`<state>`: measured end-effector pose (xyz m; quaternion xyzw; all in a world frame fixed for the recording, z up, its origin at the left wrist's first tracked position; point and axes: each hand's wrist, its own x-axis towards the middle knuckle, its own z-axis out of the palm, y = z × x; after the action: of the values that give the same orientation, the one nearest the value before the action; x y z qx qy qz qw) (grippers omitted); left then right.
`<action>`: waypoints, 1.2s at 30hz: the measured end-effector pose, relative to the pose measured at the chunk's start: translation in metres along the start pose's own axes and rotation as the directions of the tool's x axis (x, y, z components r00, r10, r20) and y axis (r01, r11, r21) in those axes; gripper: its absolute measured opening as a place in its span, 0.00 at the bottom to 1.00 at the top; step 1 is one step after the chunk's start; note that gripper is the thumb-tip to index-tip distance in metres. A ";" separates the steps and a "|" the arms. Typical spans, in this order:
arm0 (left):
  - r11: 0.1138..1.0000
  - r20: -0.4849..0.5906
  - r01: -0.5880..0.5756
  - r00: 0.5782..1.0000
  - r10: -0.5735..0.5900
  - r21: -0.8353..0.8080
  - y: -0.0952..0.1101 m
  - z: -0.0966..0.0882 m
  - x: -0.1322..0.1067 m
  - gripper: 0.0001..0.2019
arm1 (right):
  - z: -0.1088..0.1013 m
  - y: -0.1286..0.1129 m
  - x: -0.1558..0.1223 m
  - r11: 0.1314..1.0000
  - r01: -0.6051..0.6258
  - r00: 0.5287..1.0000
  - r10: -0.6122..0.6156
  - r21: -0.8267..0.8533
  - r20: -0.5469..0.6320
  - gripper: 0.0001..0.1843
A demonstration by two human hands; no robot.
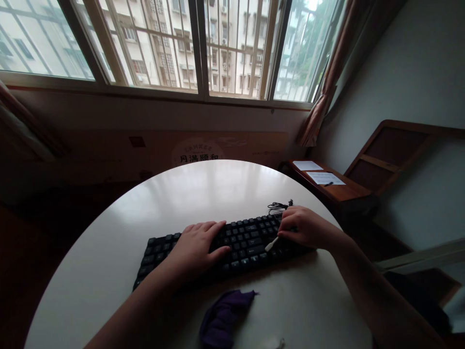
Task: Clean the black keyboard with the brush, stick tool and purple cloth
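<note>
A keyboard [240, 241] lies on the round white table [105, 252] beneath the spread left hand [199, 246], while the right hand [301, 226] pinches a white tool [271, 244] whose tip, pushed too steeply, could perhaps pry a key loose.

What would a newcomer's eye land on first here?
Probably the black keyboard on the white table, with the left hand resting on its keys and the right hand holding a small pale-tipped tool at its right part. Next, the purple cloth on the table's near side, then the bright barred window beyond.
</note>
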<state>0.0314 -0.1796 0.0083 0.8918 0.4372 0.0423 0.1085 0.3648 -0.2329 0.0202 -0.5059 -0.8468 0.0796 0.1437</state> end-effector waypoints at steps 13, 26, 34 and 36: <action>1.000 -0.014 -0.007 1.000 0.007 -0.016 -0.001 0.001 -0.001 0.34 | -0.001 0.003 -0.002 1.000 0.013 1.000 -0.013 -0.010 -0.005 0.10; 0.999 -0.015 -0.017 1.000 0.017 -0.029 -0.002 0.002 -0.001 0.34 | -0.001 0.007 -0.004 0.986 -0.021 0.985 0.049 0.167 -0.167 0.23; 0.999 -0.035 -0.026 0.999 0.024 -0.041 -0.005 0.004 -0.002 0.33 | 0.000 0.021 -0.002 0.997 -0.079 0.962 0.083 0.025 -0.262 0.25; 0.999 -0.028 -0.020 0.999 0.019 -0.042 -0.005 0.003 -0.002 0.34 | 0.001 0.024 -0.001 0.986 -0.150 0.948 0.164 0.072 -0.272 0.24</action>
<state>0.0274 -0.1787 0.0042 0.8929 0.4288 0.0650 0.1211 0.3851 -0.2224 0.0127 -0.5740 -0.7731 0.0407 0.2666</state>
